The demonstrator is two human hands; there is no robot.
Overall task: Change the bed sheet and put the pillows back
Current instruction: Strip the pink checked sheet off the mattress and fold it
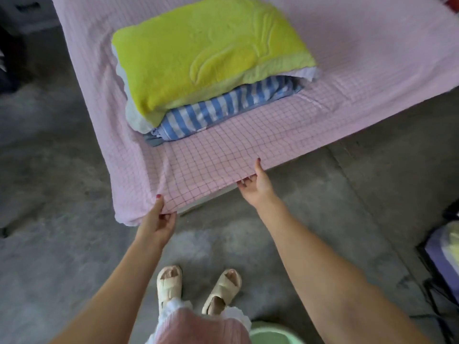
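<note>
Standing on a grey concrete floor [62, 170] at the corner of a low bed [198, 206]. Lying spread over the mattress, a pink cotton bed sheet with a thin grid check [236, 145], hem hanging at the near edge. Pinching that hem at the corner with the left hand [159, 219], thumb on top, fingers curled under. Reaching under the hem further along with the right hand [255, 181], thumb raised against the cloth; grip there not plainly closed, so cannot tell. Resting on the sheet, two pillows stacked: one fluffy lime-green pillow [206, 53] on one blue-and-white striped pillow [223, 110]. Judging the change nearly done: only tugging or tucking the edge remaining.
</note>
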